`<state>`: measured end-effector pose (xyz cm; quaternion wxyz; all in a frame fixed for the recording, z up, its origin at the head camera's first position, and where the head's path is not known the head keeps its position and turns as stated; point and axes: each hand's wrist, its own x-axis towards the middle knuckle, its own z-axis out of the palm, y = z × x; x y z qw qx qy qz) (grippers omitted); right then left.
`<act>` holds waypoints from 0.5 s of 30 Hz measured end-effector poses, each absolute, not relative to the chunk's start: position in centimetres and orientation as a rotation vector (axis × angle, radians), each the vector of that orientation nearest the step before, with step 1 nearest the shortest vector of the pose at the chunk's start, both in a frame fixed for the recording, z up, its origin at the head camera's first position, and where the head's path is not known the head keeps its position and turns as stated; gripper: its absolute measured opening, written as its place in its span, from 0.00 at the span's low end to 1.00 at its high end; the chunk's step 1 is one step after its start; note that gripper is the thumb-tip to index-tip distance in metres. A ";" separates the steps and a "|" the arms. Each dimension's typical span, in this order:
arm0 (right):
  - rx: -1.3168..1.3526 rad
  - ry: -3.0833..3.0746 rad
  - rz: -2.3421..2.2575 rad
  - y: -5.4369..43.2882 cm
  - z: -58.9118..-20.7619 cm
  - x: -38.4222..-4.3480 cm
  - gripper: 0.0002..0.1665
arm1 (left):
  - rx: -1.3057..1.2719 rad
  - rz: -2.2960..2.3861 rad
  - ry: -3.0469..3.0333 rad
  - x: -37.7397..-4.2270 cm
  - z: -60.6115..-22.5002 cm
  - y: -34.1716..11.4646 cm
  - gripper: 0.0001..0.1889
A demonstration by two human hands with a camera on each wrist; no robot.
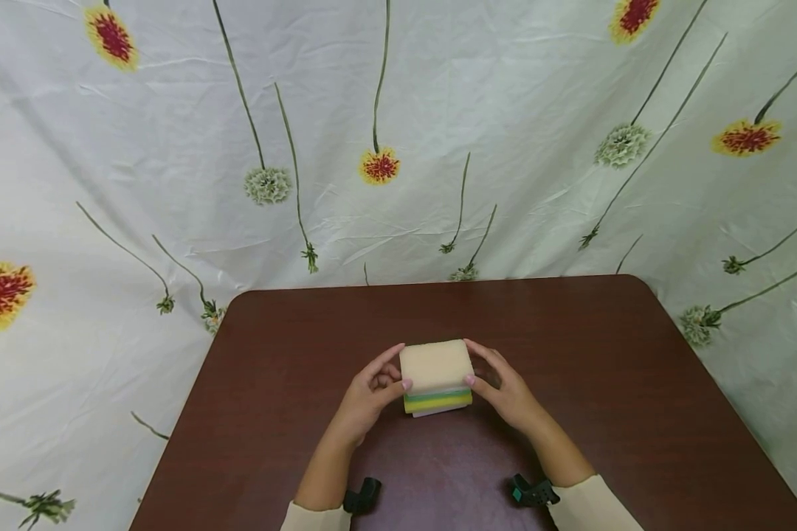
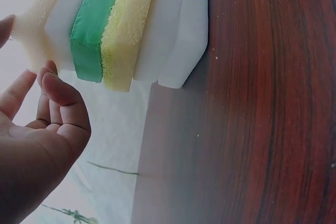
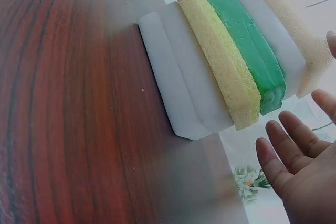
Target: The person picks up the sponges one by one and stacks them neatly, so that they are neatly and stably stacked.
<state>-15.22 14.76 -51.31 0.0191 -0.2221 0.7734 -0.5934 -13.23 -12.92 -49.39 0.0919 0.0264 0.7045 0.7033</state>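
A cream sponge tops a stack on the table. My left hand holds its left side, thumb at the front corner and index finger at the back. On the opposite side my right hand grips it the same way. Beneath the sponge, the wrist views show a white block, a green block, a yellow sponge and two white blocks at the bottom. The left hand's other fingers are curled, while those of the right are spread below the cream sponge, apart from the stack.
The dark reddish-brown table has rounded far corners. Behind and beside it hangs a white cloth printed with flowers. Small crumbs dot the tabletop near the stack in the left wrist view.
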 end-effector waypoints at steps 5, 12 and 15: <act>-0.727 2.388 -1.874 14.8 -51.5 -15.3 0.36 | 0.088 2.083 2.119 -13.1 -49.2 -13.1 0.34; -0.712 2.398 -1.989 14.7 -51.0 -15.8 0.32 | 0.051 2.098 2.168 -12.8 -48.0 -13.8 0.31; -0.701 2.409 -2.058 14.7 -50.3 -15.9 0.30 | 0.024 2.127 2.183 -12.7 -47.3 -14.2 0.29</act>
